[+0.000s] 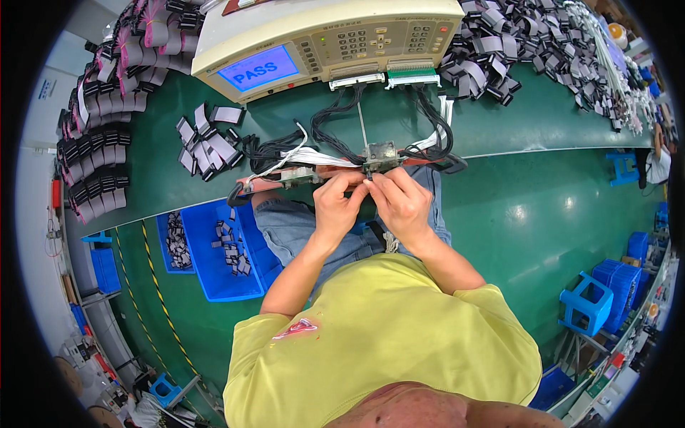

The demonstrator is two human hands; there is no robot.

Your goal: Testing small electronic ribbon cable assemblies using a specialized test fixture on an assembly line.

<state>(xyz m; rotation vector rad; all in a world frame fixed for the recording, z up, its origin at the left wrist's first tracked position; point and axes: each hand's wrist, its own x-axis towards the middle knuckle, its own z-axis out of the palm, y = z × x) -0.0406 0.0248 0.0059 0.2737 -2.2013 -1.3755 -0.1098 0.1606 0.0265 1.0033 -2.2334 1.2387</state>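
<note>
My left hand (335, 207) and my right hand (404, 205) meet at the table's front edge, thumbs and forefingers pinched together. Between the fingertips is a small black connector (369, 175), mostly hidden by them. It sits right up against a metal-and-clear test fixture (382, 155). Black cable bundles (335, 121) and white wires (314, 155) run to the fixture area. Left of my hands is a second socket block (296, 175) on an orange-red bar. Behind stands a cream cable tester (328, 46) with its blue screen (258, 69) lit.
Short grey ribbon cables (208, 146) lie left on the green table (285, 107). Stacked ribbon cables (100, 157) line its left edge. A large cable heap (499, 50) covers the back right. Below left, blue bins (207, 278) hold more pieces. A blue stool (586, 303) stands right.
</note>
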